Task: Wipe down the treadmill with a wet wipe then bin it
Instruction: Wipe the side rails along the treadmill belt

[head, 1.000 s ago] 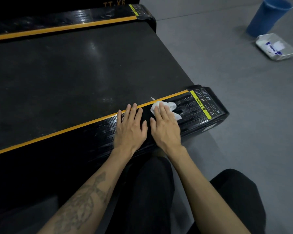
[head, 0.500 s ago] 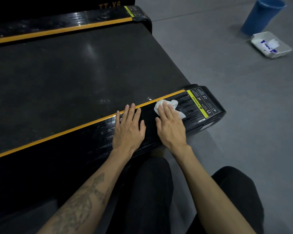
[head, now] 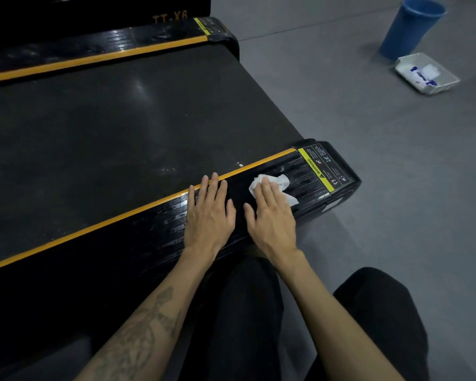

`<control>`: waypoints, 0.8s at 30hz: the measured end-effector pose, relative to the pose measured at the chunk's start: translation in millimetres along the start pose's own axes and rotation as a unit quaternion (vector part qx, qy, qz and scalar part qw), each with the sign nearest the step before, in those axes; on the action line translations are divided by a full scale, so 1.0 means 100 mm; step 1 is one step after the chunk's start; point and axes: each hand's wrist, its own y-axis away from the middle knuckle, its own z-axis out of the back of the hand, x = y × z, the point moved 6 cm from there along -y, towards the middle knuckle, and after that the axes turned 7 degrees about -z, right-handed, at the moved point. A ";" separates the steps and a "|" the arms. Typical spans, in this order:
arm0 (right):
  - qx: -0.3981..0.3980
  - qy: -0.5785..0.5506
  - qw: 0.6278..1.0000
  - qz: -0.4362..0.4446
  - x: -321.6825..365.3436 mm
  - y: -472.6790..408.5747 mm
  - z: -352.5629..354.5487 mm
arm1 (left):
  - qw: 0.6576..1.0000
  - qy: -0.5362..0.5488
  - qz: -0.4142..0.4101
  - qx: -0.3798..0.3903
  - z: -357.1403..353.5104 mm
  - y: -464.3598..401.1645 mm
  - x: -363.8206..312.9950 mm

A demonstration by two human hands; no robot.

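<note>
My right hand [head: 272,218] presses flat, fingers straight, on a crumpled white wipe [head: 275,182] against the treadmill's [head: 94,127] glossy ribbed black side rail [head: 160,224], my left hand [head: 209,213] spread flat beside it.

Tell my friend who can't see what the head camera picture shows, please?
A person's right hand presses a white wet wipe flat on a black treadmill's side rail, while the left hand rests flat beside it. A blue bin and a white pack of wipes sit on the grey floor beyond.
</note>
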 end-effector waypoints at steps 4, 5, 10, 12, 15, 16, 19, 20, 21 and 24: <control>0.015 -0.003 0.999 0.037 -0.10 -0.21 0.09 | 1.000 0.011 -0.007 -0.003 0.01 0.00 -0.01; 0.004 0.000 1.000 0.028 -0.15 -0.20 0.11 | 1.000 0.012 -0.010 -0.005 0.01 0.01 -0.01; -0.014 0.010 1.000 -0.001 0.00 0.06 0.00 | 1.000 0.010 -0.016 -0.002 0.01 -0.01 -0.01; -0.017 -0.004 1.000 0.022 0.01 -0.02 0.04 | 1.000 0.011 -0.018 -0.001 0.00 -0.01 -0.01; -0.015 0.000 1.000 0.013 -0.13 -0.12 0.10 | 1.000 0.010 -0.022 -0.002 0.01 0.00 -0.02; -0.020 -0.002 1.000 -0.005 -0.16 -0.09 0.11 | 1.000 0.009 -0.022 -0.003 0.01 0.00 -0.03; -0.019 0.011 0.999 -0.029 -0.07 0.11 0.03 | 1.000 0.010 -0.021 -0.003 0.01 0.00 -0.02; -0.015 0.007 1.000 -0.020 -0.03 0.12 0.01 | 1.000 0.010 -0.021 -0.003 0.01 0.00 -0.02; -0.013 0.000 1.000 -0.005 -0.01 0.09 0.02 | 1.000 0.011 -0.022 -0.002 0.01 -0.01 -0.02; -0.002 0.004 1.000 0.027 -0.10 -0.09 0.09 | 0.999 0.017 -0.028 -0.003 0.00 -0.01 -0.03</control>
